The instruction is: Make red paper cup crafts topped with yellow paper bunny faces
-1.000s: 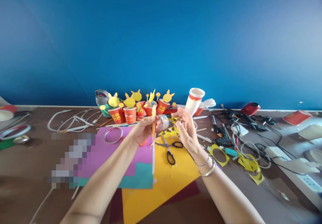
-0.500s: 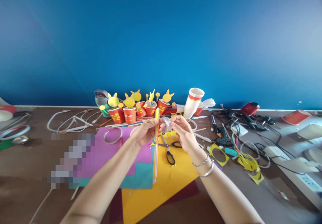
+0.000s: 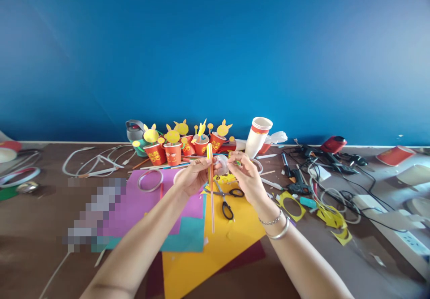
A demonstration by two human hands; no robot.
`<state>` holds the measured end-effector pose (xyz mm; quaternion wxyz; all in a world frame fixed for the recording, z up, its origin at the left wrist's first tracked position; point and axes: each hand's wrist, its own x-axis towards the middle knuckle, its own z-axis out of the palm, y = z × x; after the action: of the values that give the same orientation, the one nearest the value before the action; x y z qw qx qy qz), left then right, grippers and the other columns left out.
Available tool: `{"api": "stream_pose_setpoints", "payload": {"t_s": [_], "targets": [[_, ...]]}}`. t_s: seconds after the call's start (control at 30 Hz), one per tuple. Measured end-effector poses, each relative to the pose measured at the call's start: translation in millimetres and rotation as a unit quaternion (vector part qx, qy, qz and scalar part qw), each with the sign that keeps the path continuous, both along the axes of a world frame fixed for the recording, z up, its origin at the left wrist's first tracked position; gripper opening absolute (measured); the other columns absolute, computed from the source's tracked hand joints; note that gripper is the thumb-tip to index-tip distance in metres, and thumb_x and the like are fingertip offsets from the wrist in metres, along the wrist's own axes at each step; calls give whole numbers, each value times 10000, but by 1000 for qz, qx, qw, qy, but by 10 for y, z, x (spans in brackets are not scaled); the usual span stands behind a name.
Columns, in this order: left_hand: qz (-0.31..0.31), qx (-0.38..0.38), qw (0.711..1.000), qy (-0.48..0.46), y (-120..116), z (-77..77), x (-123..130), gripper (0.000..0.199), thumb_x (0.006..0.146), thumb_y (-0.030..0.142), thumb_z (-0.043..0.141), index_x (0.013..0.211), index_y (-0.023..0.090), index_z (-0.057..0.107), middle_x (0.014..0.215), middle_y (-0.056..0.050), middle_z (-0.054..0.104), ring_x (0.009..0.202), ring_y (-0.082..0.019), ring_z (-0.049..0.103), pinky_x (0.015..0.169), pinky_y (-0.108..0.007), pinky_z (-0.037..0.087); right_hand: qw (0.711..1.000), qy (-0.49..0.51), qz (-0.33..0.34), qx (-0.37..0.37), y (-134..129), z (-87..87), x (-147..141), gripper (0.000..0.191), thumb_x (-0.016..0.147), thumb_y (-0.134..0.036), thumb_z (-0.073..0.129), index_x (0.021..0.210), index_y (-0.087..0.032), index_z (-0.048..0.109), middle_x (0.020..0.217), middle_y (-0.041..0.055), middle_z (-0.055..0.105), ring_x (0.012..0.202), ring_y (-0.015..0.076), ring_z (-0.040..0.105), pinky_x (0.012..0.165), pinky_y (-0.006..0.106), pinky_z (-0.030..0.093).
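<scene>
Red paper cups (image 3: pixel 155 155) are bearing yellow double-happiness characters along the back of the bench (image 3: pixel 43 214). The left hand (image 3: pixel 195 172) is holding a slim yellow-and-white strip (image 3: pixel 210 153) upright in its grip; a clear, ring-shaped tape roll (image 3: pixel 221 165) is sitting between both hands. The right hand (image 3: pixel 247 176) is forming a narrow grip at the roll's edge, though I cannot tell whether it is pinching tape
</scene>
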<state>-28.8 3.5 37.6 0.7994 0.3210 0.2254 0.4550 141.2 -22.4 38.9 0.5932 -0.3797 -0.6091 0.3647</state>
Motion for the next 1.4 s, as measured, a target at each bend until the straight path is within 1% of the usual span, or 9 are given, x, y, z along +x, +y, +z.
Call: {"api": "stream_pose_setpoints", "payload": {"t_s": [0.1,0.2,0.33,0.47,0.57,0.73,0.93,1.2,1.4], "targets": [[3,-23,1000,-14,1,38,-4,75,792,166,654,818,96,645,686,-22,640,567,-83,619,543,-156,506,986,-88,-37,137,-46,9,33,62,877,-228,576,852,-240,630,1120,70,558,1120,218,529,922,376,443],[22,-40,999,-18,13,61,-31,75,834,127,579,797,108,642,638,-4,622,519,-67,603,518,-142,503,973,-128,-10,192,-117,33,31,121,894,-174,541,878,-251,632,1103,68,590,1046,211,573,884,386,465],[5,-38,998,39,26,28,-63,63,785,160,654,821,112,671,658,-22,661,544,-75,627,535,-139,503,987,-27,16,155,-127,42,5,98,906,-195,534,880,-249,612,969,47,642,968,198,614,848,369,486],[11,22,982,185,4,16,-40,296,650,296,803,837,91,703,711,-72,711,662,-140,677,659,-214,526,997,54,-11,58,-62,72,56,57,890,-271,573,889,-232,615,822,22,650,789,165,629,717,306,504],[38,95,951,291,-36,54,-5,418,616,438,805,831,91,717,729,-83,720,724,-188,684,703,-273,517,1000,-14,-16,11,-8,85,115,111,878,-305,580,926,-218,628,821,32,656,777,170,630,701,306,500],[58,200,871,445,-106,109,44,392,681,505,713,775,124,734,686,-44,704,657,-179,648,574,-236,463,995,-94,-23,22,58,21,121,282,857,-228,571,1136,-225,527,811,10,648,774,168,636,724,310,496],[30,187,877,441,-163,193,82,329,715,458,671,769,135,705,713,-48,704,654,-161,635,576,-221,464,992,-126,-23,23,58,-1,118,269,869,-231,547,1128,-220,478,810,5,644,769,171,640,719,303,491],[82,301,776,548,-195,57,94,341,809,436,546,632,155,622,531,35,483,496,-86,383,464,-211,229,958,-265,-83,70,-25,43,98,268,880,-200,502,1145,-219,469,838,12,687,834,194,631,865,369,401],[129,355,696,611,-266,32,150,396,876,419,485,629,151,639,557,-3,538,524,-113,440,521,-229,263,948,-290,-115,62,-47,51,73,286,862,-186,516,1142,-227,478,804,-1,707,833,205,653,877,370,384]]}}
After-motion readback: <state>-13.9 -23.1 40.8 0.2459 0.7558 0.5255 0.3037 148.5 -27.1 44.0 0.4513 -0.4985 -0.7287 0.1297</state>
